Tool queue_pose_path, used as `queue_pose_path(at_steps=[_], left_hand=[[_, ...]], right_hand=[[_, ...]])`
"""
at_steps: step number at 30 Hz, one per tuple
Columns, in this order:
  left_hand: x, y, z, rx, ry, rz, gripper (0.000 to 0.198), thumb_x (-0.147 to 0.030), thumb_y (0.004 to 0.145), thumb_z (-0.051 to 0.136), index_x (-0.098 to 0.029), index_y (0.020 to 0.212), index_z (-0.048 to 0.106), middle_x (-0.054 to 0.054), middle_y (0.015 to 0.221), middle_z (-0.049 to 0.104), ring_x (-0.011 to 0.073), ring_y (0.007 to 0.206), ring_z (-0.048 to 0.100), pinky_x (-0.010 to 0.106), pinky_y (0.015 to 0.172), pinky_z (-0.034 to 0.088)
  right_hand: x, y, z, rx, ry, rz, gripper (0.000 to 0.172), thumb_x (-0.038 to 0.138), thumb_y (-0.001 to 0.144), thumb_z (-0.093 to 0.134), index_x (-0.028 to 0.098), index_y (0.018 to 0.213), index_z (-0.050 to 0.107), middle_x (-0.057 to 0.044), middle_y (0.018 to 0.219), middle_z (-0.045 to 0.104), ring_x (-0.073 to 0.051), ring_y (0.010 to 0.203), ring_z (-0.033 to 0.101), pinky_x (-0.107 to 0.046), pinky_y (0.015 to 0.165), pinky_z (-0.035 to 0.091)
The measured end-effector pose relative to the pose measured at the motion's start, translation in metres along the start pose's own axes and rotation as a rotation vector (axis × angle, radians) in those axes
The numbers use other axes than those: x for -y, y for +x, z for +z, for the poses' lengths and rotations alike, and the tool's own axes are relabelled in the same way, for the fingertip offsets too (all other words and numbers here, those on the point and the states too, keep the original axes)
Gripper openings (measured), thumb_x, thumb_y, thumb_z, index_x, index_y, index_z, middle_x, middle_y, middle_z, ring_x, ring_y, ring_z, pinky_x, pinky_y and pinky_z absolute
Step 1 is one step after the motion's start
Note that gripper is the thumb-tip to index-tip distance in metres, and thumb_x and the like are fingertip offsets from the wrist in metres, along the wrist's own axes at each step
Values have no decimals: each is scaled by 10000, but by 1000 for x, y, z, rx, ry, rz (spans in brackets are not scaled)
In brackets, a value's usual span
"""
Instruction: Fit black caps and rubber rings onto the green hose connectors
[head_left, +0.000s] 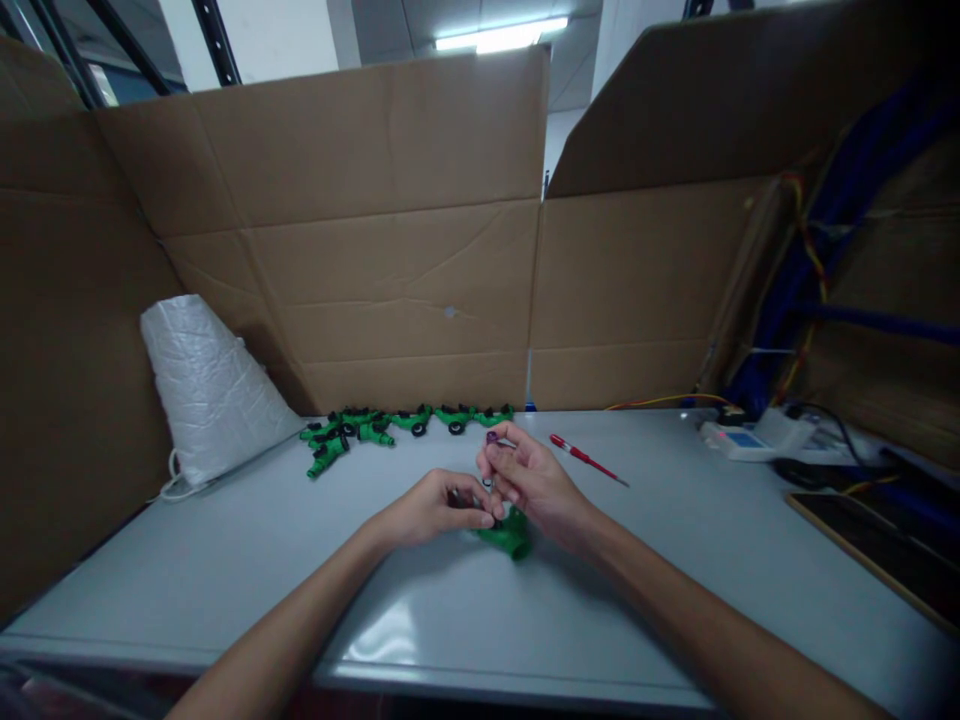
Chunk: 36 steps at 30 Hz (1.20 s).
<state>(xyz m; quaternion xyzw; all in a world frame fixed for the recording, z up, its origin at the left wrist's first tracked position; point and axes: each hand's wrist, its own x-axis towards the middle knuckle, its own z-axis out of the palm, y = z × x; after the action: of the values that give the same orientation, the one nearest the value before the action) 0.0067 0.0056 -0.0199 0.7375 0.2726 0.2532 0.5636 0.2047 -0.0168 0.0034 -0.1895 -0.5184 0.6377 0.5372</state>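
Note:
Over the middle of the table, my left hand (442,508) is closed, with thumb and fingertips pinched on the upper side of a green plastic pipe fitting (514,537). The fitting's round open end faces me; fingers cover much of the rest. Just above it, my right hand (534,482) pinches a small, slim piece with a dark purple end (492,438). A shiny bit shows beneath those fingers, too small to name. Behind and to the right of my right hand, a red screwdriver (589,459) lies on the table.
Several green fittings with black parts (411,420) lie along the table's back. At left, a white wrapped bundle (214,400) leans by the cardboard wall (390,290). A power strip (739,440), cables and a dark framed panel (877,545) occupy the right side.

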Motion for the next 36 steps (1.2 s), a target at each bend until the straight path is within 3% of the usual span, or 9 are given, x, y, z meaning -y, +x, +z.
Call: queue_pose_path(at_steps=[3,6,13,19,26,29,32,36], left_hand=[[2,0,0,-14,22,-18,424,-517,807,862,-110,903,789,63,871,738,145,767,634,265,776,480],[4,1,-1,-17,20,-7,415,-512,818,854,-107,866,776,63,872,732,140,762,628,262,772,474],[2,1,-1,-7,36,6,396,-494,827,852,-115,925,786,78,940,752,166,837,658,294,842,504],[3,1,0,5,-22,-5,403,-497,835,847,-103,890,779,76,893,753,159,808,661,295,843,508],[3,1,-1,9,-28,7,382,-471,838,851,-114,963,804,106,1018,780,181,894,694,287,868,513],[3,0,-1,8,-16,7,397,-488,843,841,-108,949,801,104,995,777,176,868,686,277,845,505],[4,0,-1,-3,8,-3,390,-494,849,833,-109,896,789,79,920,761,148,793,657,251,782,486],[3,1,-1,8,-8,3,391,-495,838,842,-112,888,785,88,941,763,159,821,667,264,803,496]], right_hand=[[1,-2,0,36,18,28,382,577,948,719,212,1046,663,20,847,650,-37,475,426,-167,473,469],[1,-2,1,49,2,61,404,586,925,741,193,1003,686,-8,873,671,-58,498,497,-200,500,510],[-2,-1,0,29,18,29,462,456,805,902,244,1006,545,27,859,729,-46,452,489,-180,458,495],[2,-3,2,79,24,74,423,623,946,698,210,1018,641,19,804,667,-58,456,511,-214,487,540],[3,-3,5,8,-43,39,477,523,786,898,216,907,554,22,842,716,-40,424,513,-157,396,422],[2,-2,6,25,-35,30,442,547,838,848,233,977,569,48,780,673,-42,410,487,-149,382,401],[1,-2,4,30,-18,30,423,621,920,728,231,1057,638,33,846,647,-34,420,444,-179,411,470],[0,-2,2,32,-66,40,419,601,911,750,209,1015,649,26,836,663,-41,433,489,-180,431,485]])
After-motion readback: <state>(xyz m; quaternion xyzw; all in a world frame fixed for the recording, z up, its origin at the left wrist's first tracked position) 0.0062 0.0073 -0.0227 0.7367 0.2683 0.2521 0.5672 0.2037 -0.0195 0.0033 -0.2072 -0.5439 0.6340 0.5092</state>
